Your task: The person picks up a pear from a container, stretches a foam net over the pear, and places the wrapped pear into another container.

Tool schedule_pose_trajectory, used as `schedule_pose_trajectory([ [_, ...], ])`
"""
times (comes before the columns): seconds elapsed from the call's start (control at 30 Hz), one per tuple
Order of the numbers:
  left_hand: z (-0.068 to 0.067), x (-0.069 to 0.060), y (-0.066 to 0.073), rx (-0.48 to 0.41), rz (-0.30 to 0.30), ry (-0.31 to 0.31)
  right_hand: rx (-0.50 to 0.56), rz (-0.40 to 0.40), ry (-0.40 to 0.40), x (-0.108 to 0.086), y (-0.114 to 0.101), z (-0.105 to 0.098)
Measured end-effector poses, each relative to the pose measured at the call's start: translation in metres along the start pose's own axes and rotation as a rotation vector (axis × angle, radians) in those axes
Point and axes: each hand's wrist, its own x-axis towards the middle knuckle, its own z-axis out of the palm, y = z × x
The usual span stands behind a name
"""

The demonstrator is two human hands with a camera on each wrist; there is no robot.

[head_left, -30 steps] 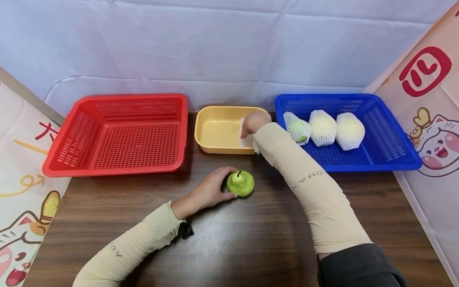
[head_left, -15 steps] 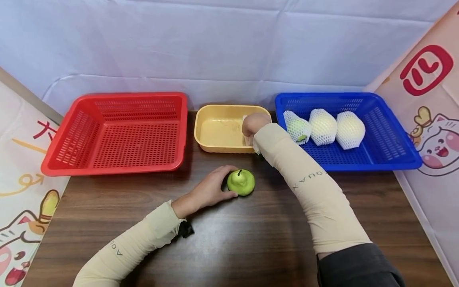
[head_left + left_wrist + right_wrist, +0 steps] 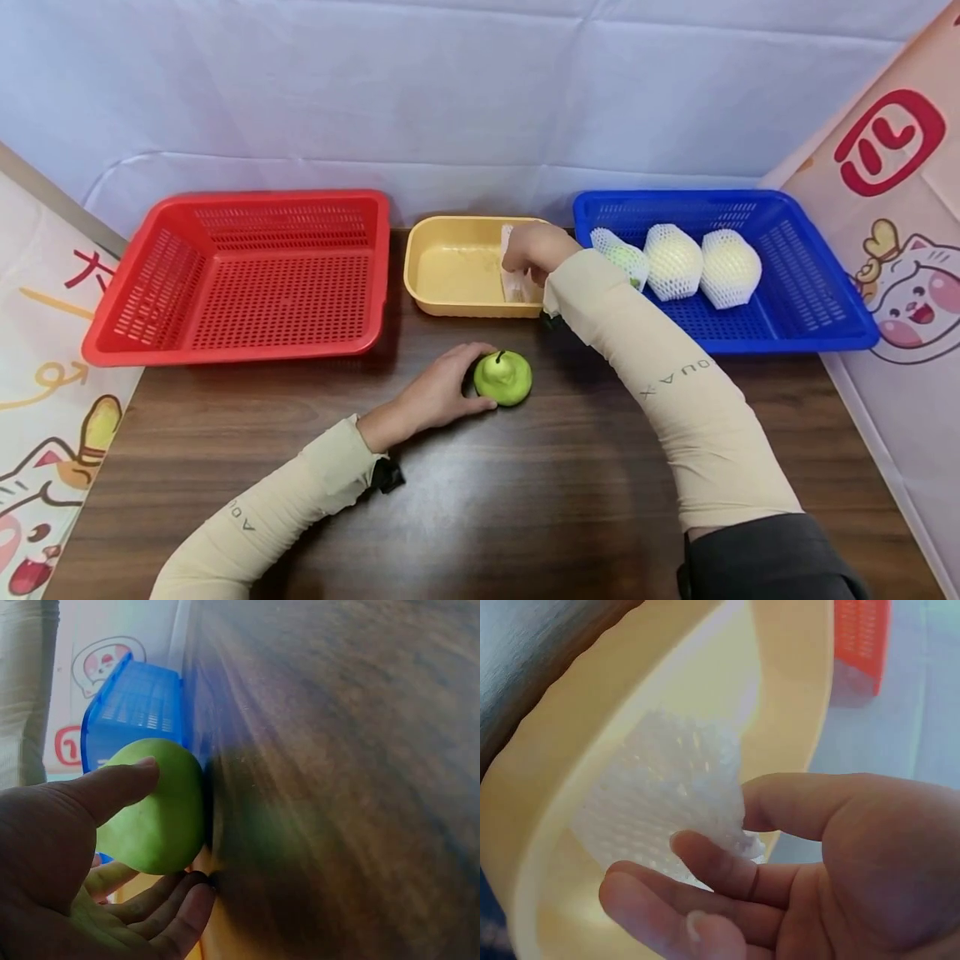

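A green pear (image 3: 504, 379) stands upright on the wooden table, stem up. My left hand (image 3: 433, 390) holds it from the left; in the left wrist view the thumb lies on one side of the pear (image 3: 161, 814) and the fingers curl around the other. Over the right end of the yellow tray (image 3: 442, 307), my right hand (image 3: 542, 248) pinches a white foam net sleeve (image 3: 660, 791) by its edge between thumb and forefinger. The right wrist view shows the sleeve flat and without fruit, inside the tray, the other fingers loosely bent.
A red basket (image 3: 247, 360) stands at the left. To the right is a blue basket (image 3: 780, 343) holding three fruits in foam nets, one greenish (image 3: 624, 258) and two pale (image 3: 673, 262). A pale cloth backdrop (image 3: 450, 108) rises behind the containers.
My right hand has shifted a little to the right and up, its forearm swinging right, with the foam net sleeve in its fingers. The left hand and pear have stayed in place.
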Motion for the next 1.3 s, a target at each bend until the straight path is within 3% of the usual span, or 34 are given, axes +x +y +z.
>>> schedule_pose_trajectory([
  [0.27, -0.004, -0.001, -0.001, 0.002, 0.02, -0.004, 0.09, -0.038, 0.076, -0.016, 0.008, -0.013],
  [0.5, -0.014, -0.002, 0.001, -0.038, 0.003, 0.033, 0.142, -0.071, 0.082, -0.027, 0.023, -0.024],
  [0.67, -0.025, -0.003, 0.006, -0.07, 0.016, 0.126, 0.154, -0.116, 0.093, -0.034, 0.03, -0.031],
  [0.97, -0.055, 0.002, 0.029, -0.131, 0.112, 0.348, 0.159, -0.205, 0.15, -0.063, 0.029, -0.037],
  [1.3, -0.068, 0.019, 0.042, -0.13, 0.063, 0.435, 0.209, -0.29, 0.236, -0.084, 0.019, -0.023],
])
